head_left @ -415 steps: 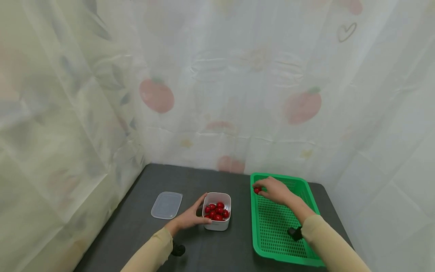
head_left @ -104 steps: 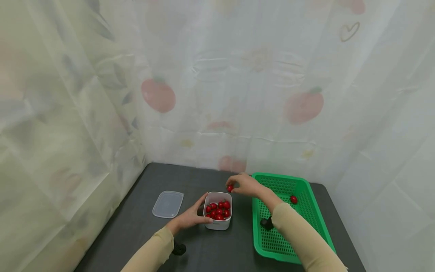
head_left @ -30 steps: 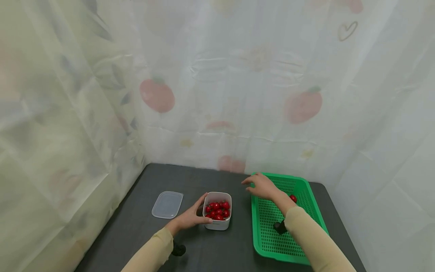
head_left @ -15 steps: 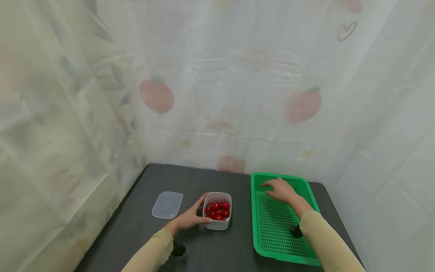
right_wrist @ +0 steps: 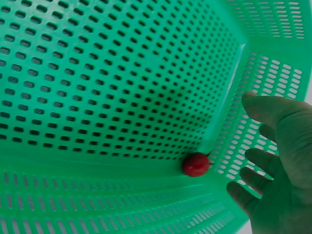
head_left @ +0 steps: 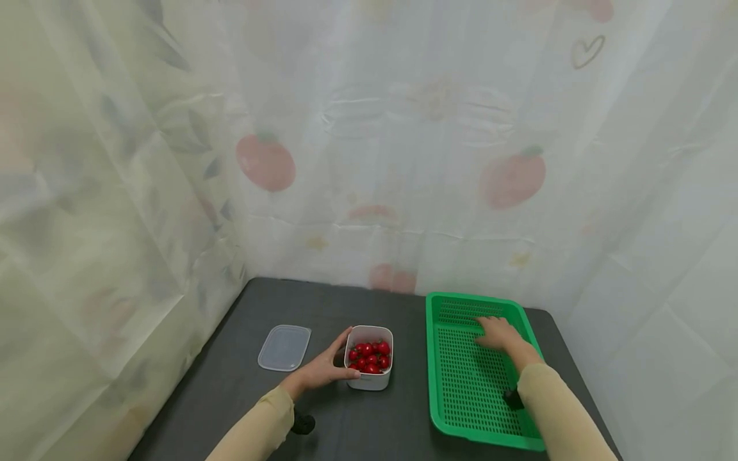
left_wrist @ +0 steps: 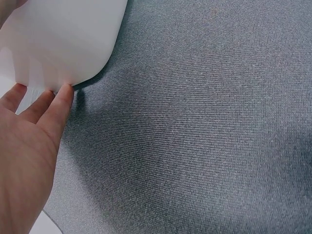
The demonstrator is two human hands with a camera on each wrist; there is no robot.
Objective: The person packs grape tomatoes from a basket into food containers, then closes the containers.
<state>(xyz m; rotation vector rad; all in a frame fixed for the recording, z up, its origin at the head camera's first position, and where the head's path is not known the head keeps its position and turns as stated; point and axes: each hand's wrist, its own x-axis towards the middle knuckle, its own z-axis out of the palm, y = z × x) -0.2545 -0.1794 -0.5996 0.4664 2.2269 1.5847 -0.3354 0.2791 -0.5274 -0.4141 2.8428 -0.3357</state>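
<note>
My left hand (head_left: 319, 371) grips a small white plastic container (head_left: 369, 383) by its left side, thumb at the front and fingers around the back. Several cherry tomatoes (head_left: 371, 360) lie inside it. In the left wrist view, the fingertips (left_wrist: 62, 92) press against the smooth container wall (left_wrist: 73, 39). My right hand (head_left: 500, 334) reaches down into the green perforated basket (head_left: 432, 384), thumb and fingers spread. One red cherry tomato (right_wrist: 196, 165) sits in a basket corner in the right wrist view, a short way from those fingers; the hand hides it in the head view.
A translucent square lid (head_left: 284, 347) lies flat on the dark tabletop (head_left: 334, 304), left of the container. The basket stands at the table's right side. A printed curtain (head_left: 369, 160) hangs behind and along both sides.
After carrying a cherry tomato toward the container earlier, my right hand has come back empty and moved right, down into the basket. The container holds more tomatoes. My left hand stays put.
</note>
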